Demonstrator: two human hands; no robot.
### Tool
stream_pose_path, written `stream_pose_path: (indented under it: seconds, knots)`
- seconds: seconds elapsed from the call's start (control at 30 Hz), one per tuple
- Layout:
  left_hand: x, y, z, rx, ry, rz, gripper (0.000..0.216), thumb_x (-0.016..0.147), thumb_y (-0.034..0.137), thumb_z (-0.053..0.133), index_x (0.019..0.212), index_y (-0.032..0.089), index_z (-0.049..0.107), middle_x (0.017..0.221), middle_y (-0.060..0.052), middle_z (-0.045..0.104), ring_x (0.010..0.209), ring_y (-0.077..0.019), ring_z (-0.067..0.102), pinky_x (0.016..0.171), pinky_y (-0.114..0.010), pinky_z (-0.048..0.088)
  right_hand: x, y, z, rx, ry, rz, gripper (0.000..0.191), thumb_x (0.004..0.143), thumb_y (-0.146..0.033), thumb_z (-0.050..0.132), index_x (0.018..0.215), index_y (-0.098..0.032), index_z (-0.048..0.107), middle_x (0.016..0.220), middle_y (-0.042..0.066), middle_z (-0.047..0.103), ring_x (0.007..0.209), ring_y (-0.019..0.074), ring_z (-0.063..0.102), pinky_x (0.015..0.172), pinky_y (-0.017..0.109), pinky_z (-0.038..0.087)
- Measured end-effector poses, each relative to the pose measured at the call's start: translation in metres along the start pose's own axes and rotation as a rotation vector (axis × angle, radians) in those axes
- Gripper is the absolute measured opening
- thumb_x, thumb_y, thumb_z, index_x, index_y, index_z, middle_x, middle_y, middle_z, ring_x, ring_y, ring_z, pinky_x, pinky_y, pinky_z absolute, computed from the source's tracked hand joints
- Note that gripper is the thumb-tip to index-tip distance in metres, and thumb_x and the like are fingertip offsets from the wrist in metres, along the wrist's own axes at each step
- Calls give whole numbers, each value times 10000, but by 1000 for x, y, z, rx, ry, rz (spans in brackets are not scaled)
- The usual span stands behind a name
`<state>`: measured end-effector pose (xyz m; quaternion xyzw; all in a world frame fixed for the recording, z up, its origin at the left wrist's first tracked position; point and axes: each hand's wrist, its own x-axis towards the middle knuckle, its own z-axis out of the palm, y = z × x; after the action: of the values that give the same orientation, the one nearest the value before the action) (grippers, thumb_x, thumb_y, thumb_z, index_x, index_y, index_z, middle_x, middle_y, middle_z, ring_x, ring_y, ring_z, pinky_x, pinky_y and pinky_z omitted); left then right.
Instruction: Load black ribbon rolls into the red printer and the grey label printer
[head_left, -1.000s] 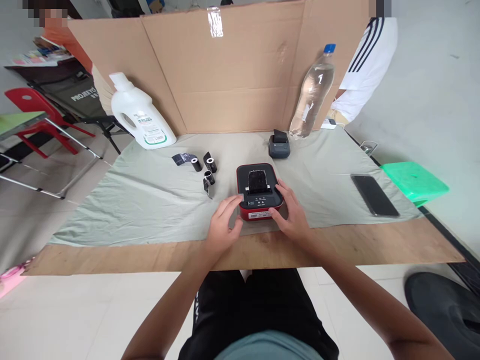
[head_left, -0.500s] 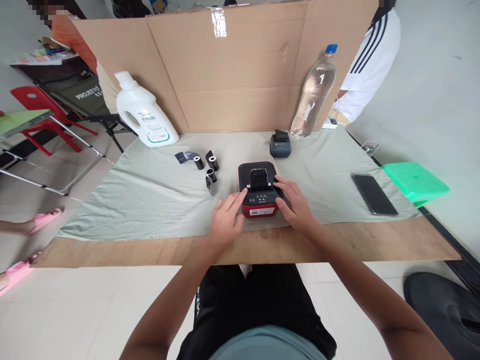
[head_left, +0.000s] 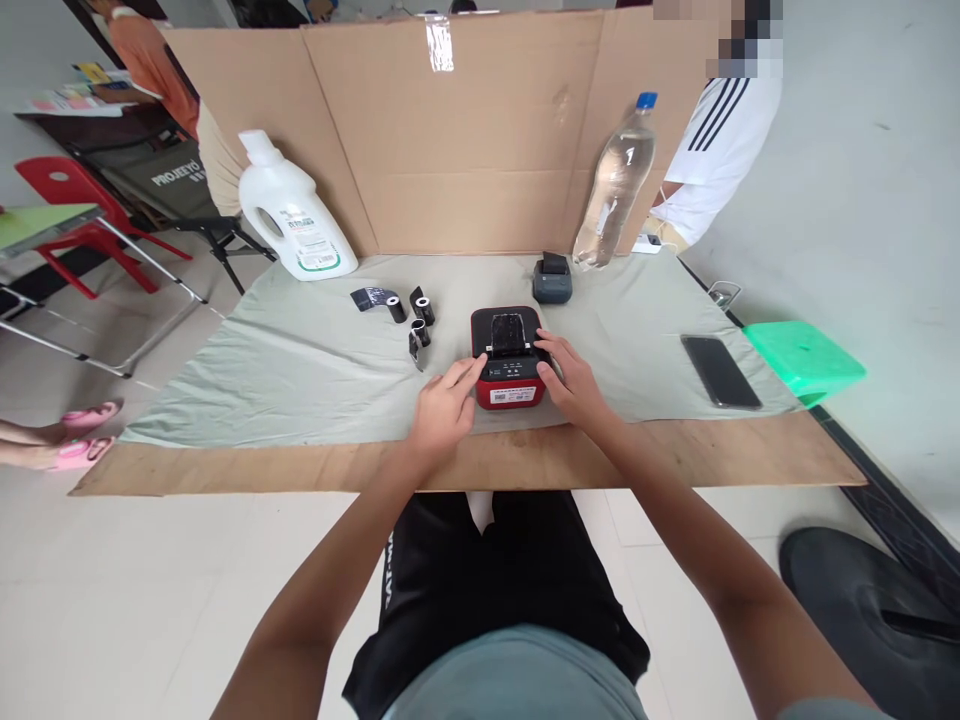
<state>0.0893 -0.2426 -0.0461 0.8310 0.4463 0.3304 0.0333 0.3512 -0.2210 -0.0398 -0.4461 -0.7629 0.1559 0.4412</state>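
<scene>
A small red and black label printer (head_left: 512, 393) sits in front of me on the cloth, with a dark strip of paper (head_left: 507, 330) standing out of its top. My left hand (head_left: 444, 405) touches the printer's left top edge with a stretched index finger, its other fingers partly bent. Against the right side rests my right hand (head_left: 571, 382), thumb and fingers apart. Left of the printer lie several small black rolls (head_left: 396, 309), some with loose ends. Behind it stands a smaller dark grey printer (head_left: 553, 284) with a black strip on top.
A white jug (head_left: 300, 225) and a clear bottle with a blue cap (head_left: 616, 190) lean against a cardboard screen (head_left: 472, 140) at the back. A phone (head_left: 720, 370) lies on the right, near a green stool (head_left: 806, 360). People stand beyond the screen on both sides.
The view has shifted slightly, so the table sits higher in the picture. Both hands stay at the red and black printer, with little visible movement.
</scene>
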Motion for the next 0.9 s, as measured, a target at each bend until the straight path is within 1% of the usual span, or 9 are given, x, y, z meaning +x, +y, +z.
stream_pose_path:
  seconds: [0.13,0.27,0.33,0.43,0.47,0.53,0.63,0.77,0.9]
  knots:
    - [-3,2,2,-59,62,-7,695,866,56,444,1534,225,530,1461,-87,652,1283,-239,662,1017,-372,555,-2,1,6,18,24,-11,393,1079,-471,424,1347,-238,594,1567,156,555,1463,311,528,1223,563,426]
    - [-2,5,8,-172,173,-54,525,874,70,469,1340,220,661,1427,-96,661,1296,-250,643,1099,-415,517,-5,1,10,39,68,-11,406,1088,-480,404,1368,-249,586,1584,147,541,1486,305,507,1246,546,404]
    - [4,9,11,-299,254,-149,364,904,143,506,1197,219,707,1341,-98,671,1155,-227,680,1025,-388,544,-6,1,11,48,71,-7,404,1088,-473,406,1369,-246,588,1584,151,539,1483,305,509,1233,541,417]
    - [22,12,11,-607,329,-474,108,896,279,595,946,206,657,965,-40,671,772,-138,619,743,-281,530,-6,1,11,58,66,-8,396,1088,-462,414,1365,-240,590,1580,156,542,1477,301,513,1212,535,437]
    - [29,12,10,-727,290,-600,107,868,309,629,867,204,608,829,-8,623,675,-117,558,651,-250,480,-5,2,10,61,68,-9,395,1088,-462,414,1363,-240,591,1578,156,543,1477,301,512,1207,534,441]
    - [43,11,4,-945,119,-798,222,796,337,683,757,207,508,653,43,489,551,-85,434,521,-210,339,-5,1,10,66,69,-2,394,1088,-469,412,1359,-247,593,1577,150,544,1473,301,515,1196,535,451]
    - [56,8,-4,-1100,-117,-928,309,710,341,719,697,210,439,588,75,378,477,-50,307,468,-199,179,-5,0,9,73,63,19,395,1086,-483,412,1352,-257,597,1576,144,545,1466,304,520,1183,538,463]
    - [60,7,-7,-1131,-129,-979,336,627,301,722,699,217,405,587,82,356,453,-35,279,464,-198,131,-2,-1,9,80,66,22,406,1086,-479,412,1389,-265,577,1594,141,526,1480,300,504,1182,539,466]
    - [57,7,-2,-1145,-131,-969,325,655,308,702,719,222,394,598,80,358,461,-46,290,477,-208,129,4,0,8,100,81,6,392,1087,-454,421,1395,-270,579,1579,131,536,1455,289,523,1164,517,488]
